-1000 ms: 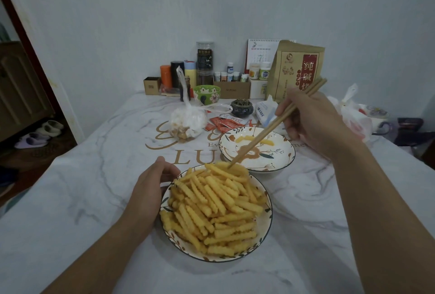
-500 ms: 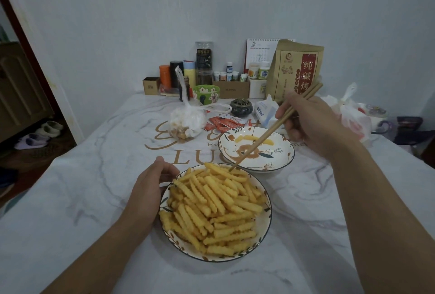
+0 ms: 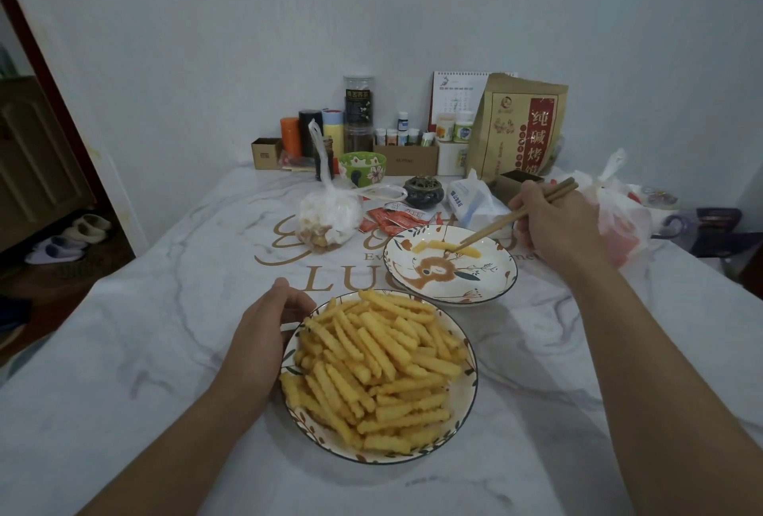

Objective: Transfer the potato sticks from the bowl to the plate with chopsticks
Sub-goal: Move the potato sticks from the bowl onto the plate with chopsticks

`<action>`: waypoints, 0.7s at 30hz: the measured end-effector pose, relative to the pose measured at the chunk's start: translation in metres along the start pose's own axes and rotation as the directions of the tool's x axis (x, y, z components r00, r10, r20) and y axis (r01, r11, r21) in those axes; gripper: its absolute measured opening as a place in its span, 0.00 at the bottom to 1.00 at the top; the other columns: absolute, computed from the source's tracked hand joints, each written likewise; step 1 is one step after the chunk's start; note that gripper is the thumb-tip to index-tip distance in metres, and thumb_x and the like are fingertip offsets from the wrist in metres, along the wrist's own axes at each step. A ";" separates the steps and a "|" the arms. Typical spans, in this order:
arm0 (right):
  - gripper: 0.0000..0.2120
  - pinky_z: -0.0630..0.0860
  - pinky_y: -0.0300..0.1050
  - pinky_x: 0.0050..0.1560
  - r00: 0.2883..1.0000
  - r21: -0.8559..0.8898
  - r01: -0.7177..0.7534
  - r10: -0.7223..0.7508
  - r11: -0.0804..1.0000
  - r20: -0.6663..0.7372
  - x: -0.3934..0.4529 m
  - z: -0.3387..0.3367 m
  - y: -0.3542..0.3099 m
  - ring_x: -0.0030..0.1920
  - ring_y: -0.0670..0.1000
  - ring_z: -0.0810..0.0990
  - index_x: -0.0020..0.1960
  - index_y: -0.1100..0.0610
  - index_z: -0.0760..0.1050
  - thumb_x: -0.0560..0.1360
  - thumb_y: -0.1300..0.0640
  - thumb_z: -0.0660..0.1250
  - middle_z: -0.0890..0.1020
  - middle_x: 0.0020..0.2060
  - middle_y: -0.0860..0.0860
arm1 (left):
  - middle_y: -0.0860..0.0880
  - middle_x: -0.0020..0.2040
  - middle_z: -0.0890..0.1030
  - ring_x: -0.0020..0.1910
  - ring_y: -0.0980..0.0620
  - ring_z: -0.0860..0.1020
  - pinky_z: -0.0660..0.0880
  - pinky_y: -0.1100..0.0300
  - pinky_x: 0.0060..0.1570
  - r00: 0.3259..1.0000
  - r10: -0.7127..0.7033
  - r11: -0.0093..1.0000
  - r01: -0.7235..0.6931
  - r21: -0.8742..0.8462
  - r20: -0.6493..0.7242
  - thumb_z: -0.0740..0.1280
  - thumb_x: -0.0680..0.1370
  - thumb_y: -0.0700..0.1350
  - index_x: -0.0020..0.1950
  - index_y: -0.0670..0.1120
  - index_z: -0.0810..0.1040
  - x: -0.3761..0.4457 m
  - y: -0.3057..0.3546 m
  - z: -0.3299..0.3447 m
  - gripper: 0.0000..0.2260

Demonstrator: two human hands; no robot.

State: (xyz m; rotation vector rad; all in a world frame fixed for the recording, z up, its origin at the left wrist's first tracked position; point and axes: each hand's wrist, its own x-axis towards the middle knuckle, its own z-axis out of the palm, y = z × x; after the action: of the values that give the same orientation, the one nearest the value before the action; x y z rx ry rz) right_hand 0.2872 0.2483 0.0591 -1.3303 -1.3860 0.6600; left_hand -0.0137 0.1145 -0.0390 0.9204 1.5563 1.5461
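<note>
Pinching a pair of long tan wooden chopsticks in your right hand, you angle them down and to the left so their tips sit over the far side of the white patterned ceramic plate, at the two pale yellow potato sticks lying there; whether the tips touch those sticks is too fine to tell. Your left hand curls its fingers around the near-left rim of the white dark-rimmed ceramic bowl, holding it on the table. That bowl sits just in front of the plate, and it is heaped with crinkle-cut yellow potato sticks. Both dishes rest on a white marble-patterned tablecloth with gold lettering. Beyond the plate lie red sauce packets, a knotted clear plastic bag of snacks, a green flowered cup and a brown paper food bag with red label against the wall.
</note>
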 end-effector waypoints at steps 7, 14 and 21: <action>0.15 0.76 0.50 0.36 0.999 -0.020 -0.015 0.016 1.000 0.037 0.003 0.008 0.015 0.32 0.54 0.76 0.43 0.59 0.78 0.83 0.55 0.59 0.79 0.33 0.58 | 0.48 0.40 0.86 0.45 0.43 0.82 0.76 0.37 0.61 1.000 -0.003 1.000 0.003 0.009 -0.006 0.55 0.86 0.59 0.35 0.50 0.83 0.001 -0.002 0.000 0.27; 0.26 0.71 0.44 0.34 0.994 -0.063 0.058 -0.063 0.996 -0.086 0.002 0.005 0.005 0.31 0.52 0.76 0.42 0.61 0.79 0.85 0.43 0.54 0.78 0.31 0.53 | 0.48 0.41 0.86 0.47 0.42 0.83 0.76 0.37 0.62 1.000 0.010 1.000 -0.010 0.021 -0.008 0.55 0.86 0.59 0.35 0.49 0.82 0.003 -0.003 -0.001 0.27; 0.25 0.67 0.40 0.22 0.998 0.297 0.043 -0.030 0.954 -0.050 -0.010 -0.012 -0.041 0.20 0.50 0.69 0.38 0.62 0.76 0.86 0.47 0.55 0.74 0.24 0.54 | 0.47 0.41 0.86 0.48 0.43 0.83 0.76 0.37 0.64 1.000 0.021 1.000 -0.021 0.022 0.000 0.55 0.86 0.58 0.35 0.49 0.82 0.000 0.000 -0.001 0.27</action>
State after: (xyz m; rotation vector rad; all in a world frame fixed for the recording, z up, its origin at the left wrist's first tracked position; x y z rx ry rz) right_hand 0.2823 0.2263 0.0966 -1.0699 -1.2166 0.7763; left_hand -0.0144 0.1141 -0.0394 0.9513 1.5712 1.5467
